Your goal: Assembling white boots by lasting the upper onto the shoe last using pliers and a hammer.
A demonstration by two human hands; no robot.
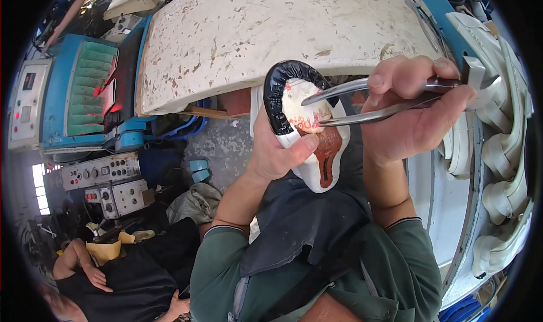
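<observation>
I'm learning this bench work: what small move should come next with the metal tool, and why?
Probably turn the metal tool around in the right hand: its spread prongs lie over the pale underside of the shoe, while its broad head faces away from the gathered black edge. The left hand holds the shoe.

Shoe (305, 112) in left hand (275, 152), near side of table (271, 30); pincers (362, 117) in right hand (404, 127), tips over shoe. Machine (55, 90) far left, other shoes (498, 152) right, co-worker (113, 282) near left.
</observation>
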